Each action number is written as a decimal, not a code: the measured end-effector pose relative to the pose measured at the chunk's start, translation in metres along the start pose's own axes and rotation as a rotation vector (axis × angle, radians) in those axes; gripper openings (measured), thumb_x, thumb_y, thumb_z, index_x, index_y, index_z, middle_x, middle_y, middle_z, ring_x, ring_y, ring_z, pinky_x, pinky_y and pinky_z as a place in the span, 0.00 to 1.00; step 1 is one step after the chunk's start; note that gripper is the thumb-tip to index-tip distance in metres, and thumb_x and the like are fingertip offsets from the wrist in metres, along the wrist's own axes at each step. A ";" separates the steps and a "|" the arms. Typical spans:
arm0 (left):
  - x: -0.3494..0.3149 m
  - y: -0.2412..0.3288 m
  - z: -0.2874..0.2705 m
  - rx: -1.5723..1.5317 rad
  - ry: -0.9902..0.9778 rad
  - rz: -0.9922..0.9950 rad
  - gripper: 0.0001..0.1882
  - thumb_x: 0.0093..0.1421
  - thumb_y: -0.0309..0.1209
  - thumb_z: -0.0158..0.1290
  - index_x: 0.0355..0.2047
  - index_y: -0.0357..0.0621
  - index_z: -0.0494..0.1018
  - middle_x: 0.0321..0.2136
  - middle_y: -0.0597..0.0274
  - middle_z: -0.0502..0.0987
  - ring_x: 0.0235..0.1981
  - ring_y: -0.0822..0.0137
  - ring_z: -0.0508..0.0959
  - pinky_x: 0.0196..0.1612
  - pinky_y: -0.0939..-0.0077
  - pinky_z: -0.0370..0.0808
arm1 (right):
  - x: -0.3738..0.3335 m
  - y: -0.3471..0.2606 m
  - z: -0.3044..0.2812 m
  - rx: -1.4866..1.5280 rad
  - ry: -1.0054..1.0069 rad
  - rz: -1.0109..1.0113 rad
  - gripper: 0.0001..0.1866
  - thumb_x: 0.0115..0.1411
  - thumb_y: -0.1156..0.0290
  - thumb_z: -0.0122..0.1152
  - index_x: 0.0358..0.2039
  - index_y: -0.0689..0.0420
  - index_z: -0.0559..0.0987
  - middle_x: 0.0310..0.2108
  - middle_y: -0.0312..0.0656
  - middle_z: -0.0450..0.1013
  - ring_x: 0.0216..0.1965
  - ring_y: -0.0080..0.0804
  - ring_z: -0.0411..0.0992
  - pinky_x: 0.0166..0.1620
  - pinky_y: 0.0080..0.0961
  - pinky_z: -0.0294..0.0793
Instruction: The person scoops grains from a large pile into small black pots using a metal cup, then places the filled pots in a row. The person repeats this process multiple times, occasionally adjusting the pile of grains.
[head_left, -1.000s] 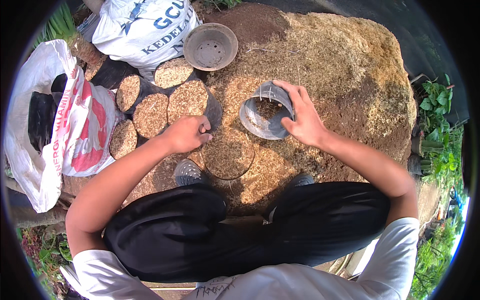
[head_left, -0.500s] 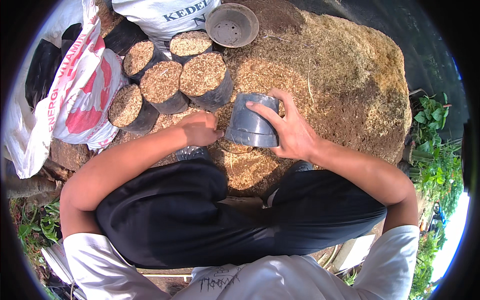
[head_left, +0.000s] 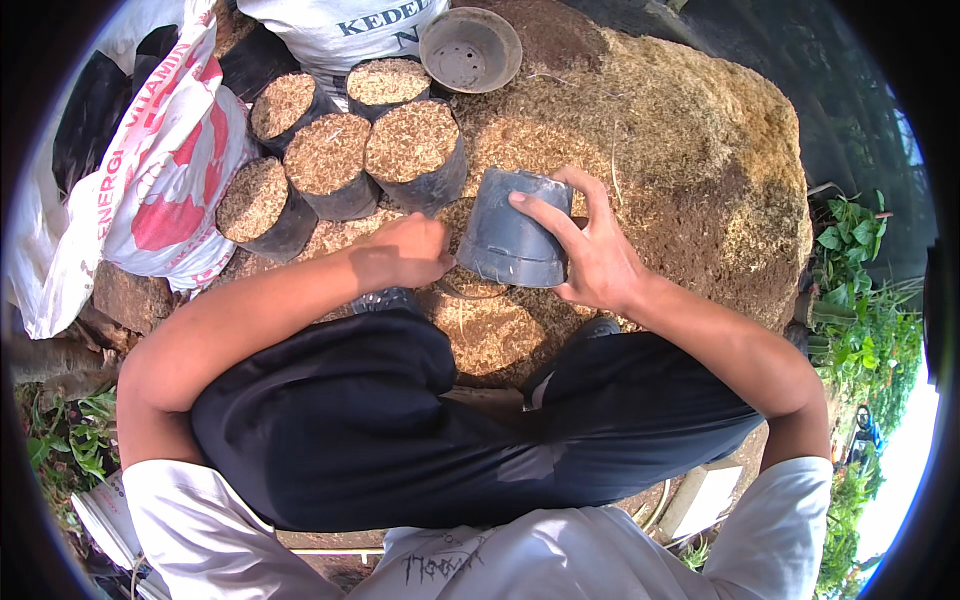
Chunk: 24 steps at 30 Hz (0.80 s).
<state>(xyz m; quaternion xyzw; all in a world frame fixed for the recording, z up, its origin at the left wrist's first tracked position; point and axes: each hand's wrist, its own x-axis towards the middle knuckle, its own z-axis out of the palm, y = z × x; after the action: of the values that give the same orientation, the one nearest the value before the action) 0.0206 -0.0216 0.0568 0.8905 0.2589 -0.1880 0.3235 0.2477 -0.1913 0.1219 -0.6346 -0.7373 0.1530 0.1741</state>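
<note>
My right hand (head_left: 605, 245) grips a dark grey plastic pot (head_left: 512, 230), with the thumb across its side and the fingers around the back. The pot is tilted, its wider end low and its narrower end up. Left of the pot, my left hand (head_left: 415, 250) is closed in a fist close to its lower edge; what the fingers hold, if anything, is hidden. Under the pot a round edge (head_left: 470, 290) shows in the loose brown husk mix (head_left: 490, 335). Several black planting bags (head_left: 415, 145) filled with this mix stand beyond my left hand.
An unused-looking grey pot with drain holes (head_left: 470, 50) rests at the far side. A large mound of brown mix (head_left: 700, 170) spreads to the right. White-and-red sacks (head_left: 175, 190) stand at left, another white sack (head_left: 350, 30) behind the bags. Green plants (head_left: 860, 250) grow at the right edge.
The grey pot has risen slightly and shifted right in my right hand, its tilt altered a little. My left fist has moved slightly up and right. The whole view has shifted a little.
</note>
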 end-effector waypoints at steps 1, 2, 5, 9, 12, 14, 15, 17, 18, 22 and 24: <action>-0.001 0.001 0.000 0.004 -0.001 -0.004 0.17 0.66 0.40 0.59 0.37 0.36 0.83 0.37 0.36 0.84 0.44 0.41 0.85 0.51 0.51 0.81 | 0.000 0.000 -0.001 -0.025 -0.012 -0.028 0.65 0.34 0.81 0.82 0.73 0.25 0.63 0.68 0.58 0.49 0.64 0.68 0.66 0.60 0.50 0.83; -0.001 0.002 0.000 0.009 -0.002 -0.006 0.17 0.66 0.40 0.59 0.38 0.36 0.84 0.37 0.36 0.84 0.44 0.42 0.85 0.51 0.51 0.81 | 0.001 -0.001 -0.002 -0.057 -0.018 -0.053 0.65 0.34 0.81 0.83 0.73 0.26 0.63 0.68 0.58 0.49 0.63 0.68 0.67 0.59 0.50 0.83; -0.001 0.002 0.002 0.018 -0.029 -0.017 0.16 0.65 0.39 0.59 0.38 0.35 0.83 0.38 0.36 0.84 0.44 0.42 0.85 0.51 0.51 0.81 | 0.001 -0.003 -0.003 0.012 0.081 0.003 0.66 0.33 0.81 0.83 0.72 0.25 0.63 0.69 0.59 0.49 0.62 0.67 0.68 0.58 0.50 0.84; 0.002 -0.004 0.007 0.006 0.028 -0.011 0.16 0.64 0.38 0.58 0.38 0.35 0.83 0.37 0.37 0.84 0.44 0.42 0.85 0.51 0.52 0.82 | 0.005 -0.006 -0.001 0.003 0.053 -0.044 0.65 0.33 0.81 0.83 0.72 0.25 0.64 0.68 0.58 0.50 0.63 0.68 0.67 0.58 0.49 0.84; 0.002 -0.011 0.008 -0.019 0.050 0.015 0.16 0.63 0.38 0.58 0.38 0.35 0.82 0.38 0.37 0.84 0.44 0.42 0.85 0.51 0.52 0.82 | 0.011 -0.010 0.001 0.056 0.127 -0.036 0.65 0.32 0.81 0.83 0.71 0.24 0.65 0.67 0.57 0.51 0.64 0.69 0.66 0.58 0.48 0.84; 0.001 -0.013 0.008 0.047 0.035 0.052 0.17 0.62 0.39 0.58 0.39 0.35 0.82 0.39 0.38 0.84 0.43 0.41 0.85 0.50 0.53 0.82 | 0.014 -0.011 0.000 -0.003 0.037 -0.071 0.65 0.32 0.81 0.84 0.71 0.25 0.66 0.67 0.57 0.51 0.63 0.69 0.67 0.57 0.48 0.85; 0.001 -0.013 0.008 -0.011 0.031 0.063 0.16 0.62 0.39 0.58 0.38 0.36 0.82 0.39 0.39 0.84 0.43 0.42 0.84 0.51 0.52 0.82 | 0.016 -0.011 0.000 0.000 0.130 -0.072 0.65 0.32 0.81 0.84 0.71 0.25 0.66 0.67 0.57 0.51 0.61 0.68 0.69 0.56 0.48 0.86; 0.000 -0.013 0.008 -0.115 0.045 0.019 0.15 0.62 0.38 0.57 0.38 0.37 0.83 0.40 0.41 0.84 0.44 0.42 0.84 0.51 0.52 0.81 | 0.017 -0.012 -0.003 0.013 0.121 -0.080 0.65 0.32 0.81 0.84 0.71 0.24 0.66 0.67 0.57 0.51 0.62 0.68 0.67 0.56 0.49 0.86; 0.000 -0.012 0.009 -0.092 0.052 0.015 0.14 0.63 0.37 0.57 0.39 0.38 0.83 0.41 0.42 0.84 0.45 0.43 0.84 0.51 0.52 0.81 | 0.018 -0.011 -0.004 0.019 0.118 -0.083 0.65 0.32 0.81 0.83 0.71 0.24 0.66 0.67 0.57 0.51 0.63 0.67 0.67 0.56 0.49 0.86; -0.001 -0.012 0.013 0.002 0.063 0.142 0.13 0.64 0.34 0.58 0.46 0.42 0.80 0.39 0.47 0.84 0.44 0.44 0.83 0.50 0.54 0.80 | 0.025 0.008 -0.007 -0.016 0.352 -0.065 0.62 0.34 0.77 0.83 0.72 0.35 0.65 0.65 0.58 0.52 0.64 0.66 0.64 0.63 0.54 0.78; -0.003 -0.012 0.015 0.045 0.153 0.321 0.14 0.64 0.33 0.59 0.49 0.42 0.78 0.38 0.48 0.83 0.44 0.44 0.83 0.49 0.54 0.80 | 0.027 0.031 -0.009 -0.020 0.331 0.146 0.53 0.46 0.71 0.78 0.73 0.42 0.63 0.64 0.57 0.53 0.64 0.62 0.65 0.67 0.57 0.71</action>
<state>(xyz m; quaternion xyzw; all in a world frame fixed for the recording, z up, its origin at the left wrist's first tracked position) 0.0087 -0.0253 0.0420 0.9390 0.1330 -0.0715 0.3090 0.2758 -0.1601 0.1174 -0.7048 -0.6519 0.0515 0.2751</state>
